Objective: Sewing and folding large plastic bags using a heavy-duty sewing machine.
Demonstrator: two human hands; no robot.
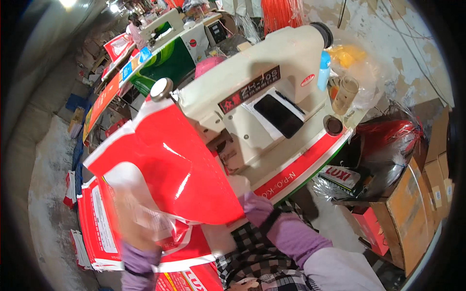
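From the wearer's head, the left fisheye looks down and ahead, close over the bag (pixel 196 179) and machine (pixel 242 65), its wide view reaching past them to a second machine (pixel 171 18) far off at upper left.

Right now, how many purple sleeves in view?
2: left purple sleeve at the lower edge, below the red bag; right purple sleeve, nearer the sewing machine. More could be hidden in the background.

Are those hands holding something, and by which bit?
I can't tell for sure. The right hand is at the right edge of the red bag, partly hidden; the left hand is too blurred to show a grip.
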